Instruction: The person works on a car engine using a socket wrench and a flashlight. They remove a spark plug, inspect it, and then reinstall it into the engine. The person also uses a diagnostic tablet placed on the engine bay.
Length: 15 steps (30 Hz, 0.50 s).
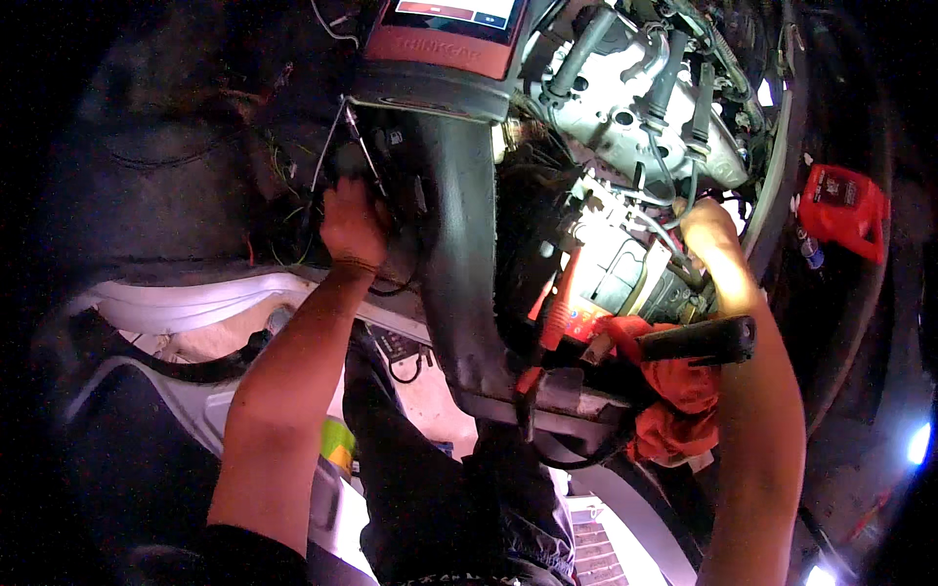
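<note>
My left hand (354, 220) reaches into the dark left area beside a thin metal rod (360, 137) and wires; its fingers are curled, and what they hold is unclear. My right hand (708, 230) is down among hoses and cables (674, 195) in the engine bay, fingertips partly hidden. Below the metal engine cover (625, 117) sits a battery (616, 278), with a red cable clamp (555, 317) at its left. A red cloth (674, 430) and a black bar-like handle (699, 340) lie near my right forearm. A red-framed screen device (435, 54) rests above my left hand.
A red jug (845, 210) and small bottle (811, 249) stand at the far right. A black padded edge (454, 244) runs between my arms. My legs are below, near a black handheld unit (401, 347) and a green-yellow object (337, 441). Lights shine at lower right.
</note>
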{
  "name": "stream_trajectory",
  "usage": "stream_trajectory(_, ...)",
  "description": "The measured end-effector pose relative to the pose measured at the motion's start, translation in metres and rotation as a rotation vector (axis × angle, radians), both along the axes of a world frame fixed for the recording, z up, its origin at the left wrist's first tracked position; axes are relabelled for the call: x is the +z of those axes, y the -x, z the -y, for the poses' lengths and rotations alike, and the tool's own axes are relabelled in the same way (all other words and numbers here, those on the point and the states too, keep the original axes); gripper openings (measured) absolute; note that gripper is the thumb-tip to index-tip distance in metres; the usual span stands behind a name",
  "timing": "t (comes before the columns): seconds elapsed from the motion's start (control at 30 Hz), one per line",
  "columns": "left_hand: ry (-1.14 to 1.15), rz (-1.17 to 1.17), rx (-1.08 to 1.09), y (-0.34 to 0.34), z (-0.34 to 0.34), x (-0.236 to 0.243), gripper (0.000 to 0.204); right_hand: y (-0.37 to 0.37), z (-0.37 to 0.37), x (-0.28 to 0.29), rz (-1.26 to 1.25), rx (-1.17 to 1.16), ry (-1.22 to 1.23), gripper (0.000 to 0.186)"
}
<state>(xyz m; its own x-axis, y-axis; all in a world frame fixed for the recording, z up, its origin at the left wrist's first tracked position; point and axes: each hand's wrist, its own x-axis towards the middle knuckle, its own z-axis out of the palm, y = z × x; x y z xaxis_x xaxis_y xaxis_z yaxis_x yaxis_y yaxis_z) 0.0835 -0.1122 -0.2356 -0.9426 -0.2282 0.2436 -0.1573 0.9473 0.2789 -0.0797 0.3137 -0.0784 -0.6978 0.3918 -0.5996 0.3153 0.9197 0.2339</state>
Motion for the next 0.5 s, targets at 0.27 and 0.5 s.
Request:
stream_trajectory(0.27, -0.016, 0.141, 0.000, -0.001, -0.001, 0.002, 0.023, -0.026, 0.040, 0.095, -0.009, 0.241, -0.080, 0.050)
stream_trajectory(0.5, 0.027, 0.120, 0.042, 0.002, -0.002, 0.010, 0.028, -0.041, 0.023, 0.126, -0.380, 0.176, -0.337, 0.069)
